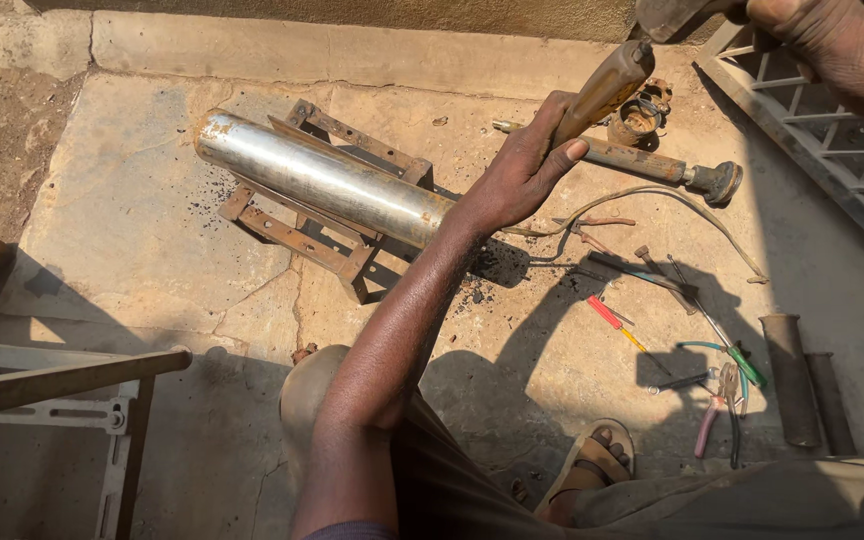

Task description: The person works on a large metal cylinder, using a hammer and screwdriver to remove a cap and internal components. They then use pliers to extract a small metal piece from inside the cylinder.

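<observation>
Left hand (522, 170) grasps a rusty chisel (607, 85), held tilted, its lower end at the near end of a steel cylinder (317, 178). Cylinder lies across a rusty metal frame (322, 240) on the cracked concrete floor (152, 200). Right hand (832, 45), top right corner, is clenched on a hammer (677, 15) whose head sits just above the chisel's top. Pliers (717, 410) and screwdrivers (617, 322) lie scattered at right.

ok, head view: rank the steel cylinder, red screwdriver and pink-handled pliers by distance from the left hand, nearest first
From the left hand:
1. steel cylinder, just left, beside the wrist.
2. red screwdriver, on the ground, lower right.
3. pink-handled pliers, farther lower right, by the sandalled foot.
</observation>
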